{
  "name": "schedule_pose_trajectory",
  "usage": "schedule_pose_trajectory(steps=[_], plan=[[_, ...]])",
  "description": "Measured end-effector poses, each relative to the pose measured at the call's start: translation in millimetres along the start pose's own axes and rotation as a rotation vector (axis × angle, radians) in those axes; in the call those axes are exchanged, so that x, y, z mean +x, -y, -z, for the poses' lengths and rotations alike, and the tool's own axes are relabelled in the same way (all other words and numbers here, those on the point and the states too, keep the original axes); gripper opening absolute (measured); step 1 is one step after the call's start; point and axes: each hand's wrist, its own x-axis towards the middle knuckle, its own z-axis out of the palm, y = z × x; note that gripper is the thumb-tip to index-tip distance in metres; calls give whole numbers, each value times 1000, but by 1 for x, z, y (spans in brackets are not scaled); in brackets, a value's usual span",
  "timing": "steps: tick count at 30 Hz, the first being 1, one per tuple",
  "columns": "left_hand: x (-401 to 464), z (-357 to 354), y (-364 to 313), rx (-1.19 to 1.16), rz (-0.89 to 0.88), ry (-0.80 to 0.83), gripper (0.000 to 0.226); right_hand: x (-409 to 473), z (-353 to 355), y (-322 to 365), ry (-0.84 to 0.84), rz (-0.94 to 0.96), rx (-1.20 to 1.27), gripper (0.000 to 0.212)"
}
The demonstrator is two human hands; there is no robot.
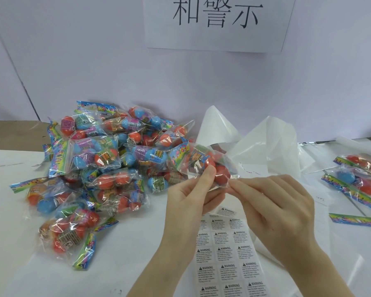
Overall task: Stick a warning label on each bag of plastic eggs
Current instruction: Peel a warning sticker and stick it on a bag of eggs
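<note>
While our left hand grips the bag of eggs, our right hand pinches its edge above the label sheet.

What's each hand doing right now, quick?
Left hand: holding a bag of eggs, thumb on top.
Right hand: fingertips pinching the clear edge of the same bag.

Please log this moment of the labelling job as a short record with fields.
held item: bag of eggs, off the table
left hand: grips the bag
right hand: pinches the bag's clear edge
label sheet: flat under the hands
unlabelled pile: left
other bags: right
white plastic sheet: behind the held bag
</note>
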Motion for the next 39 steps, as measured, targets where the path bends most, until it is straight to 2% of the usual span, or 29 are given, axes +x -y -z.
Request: schedule_pose_trajectory(steps=[3, 9, 13, 17, 20, 23, 24, 26, 28, 30, 36, 39], plan=[[-1, -1, 1, 43, -22, -5, 23, -1, -1, 1, 6, 15, -48, 22], [-1, -1, 2, 95, -77, -30, 30, -2, -1, 1, 12, 4, -44, 30], [-3, -1, 2, 243, -210, -93, 51, 1, -1, 7, -149, -268, 121, 25], [-1, 1, 5, 405, -283, -141, 76, 10, 2, 15, -270, -709, 483, 30], [2, 2, 3, 236, -208, -37, 56, 15, 5, 18, -203, -917, 823, 32], [5, 4, 3, 164, -127, -41, 36, 18, 9, 19, -96, -1047, 1031, 29], [5, 5, 3, 155, -120, -45, 33, 19, 10, 19, -71, -1071, 1065, 22], [4, 6, 1, 156, -128, -42, 38, 22, 12, 19, -34, -1086, 1061, 7], [3, 6, -1, 178, -144, -35, 42, 24, 12, 18, -43, -1112, 1045, 10], [3, 5, -2, 202, -170, -35, 35, 24, 12, 16, -56, -1154, 1050, 14], [8, 13, -9, 131, -173, -160, 28, 22, 16, 1, -104, -1203, 1076, 16], [11, 17, -12, 136, -170, -167, 26, 20, 17, -3, -45, -1190, 1096, 21]])
